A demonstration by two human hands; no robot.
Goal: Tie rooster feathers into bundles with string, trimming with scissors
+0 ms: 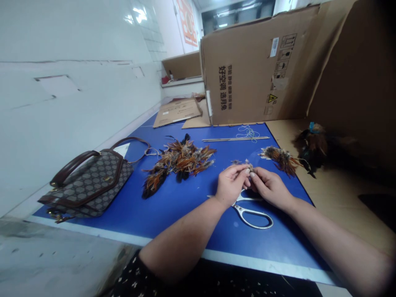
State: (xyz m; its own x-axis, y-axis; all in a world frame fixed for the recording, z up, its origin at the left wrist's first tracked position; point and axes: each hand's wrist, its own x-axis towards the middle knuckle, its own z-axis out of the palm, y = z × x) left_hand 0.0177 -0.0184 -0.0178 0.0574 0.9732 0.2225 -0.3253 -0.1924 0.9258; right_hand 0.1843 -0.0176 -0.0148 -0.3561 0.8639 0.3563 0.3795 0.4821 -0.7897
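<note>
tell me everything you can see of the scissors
The scissors look like silvery metal, with two handle loops spread apart and a pivot showing. They lie on the blue table, loops to the right, a pointed tip showing at the left. The left hand and wrist hide most of the blades; the right hand partly covers the far loop. Whether either touches them is unclear.

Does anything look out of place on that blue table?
The grey-patterned handbag with brown trim looks out of place at the left of the blue tabletop: a personal item beside a loose pile of brown and black feathers.
</note>
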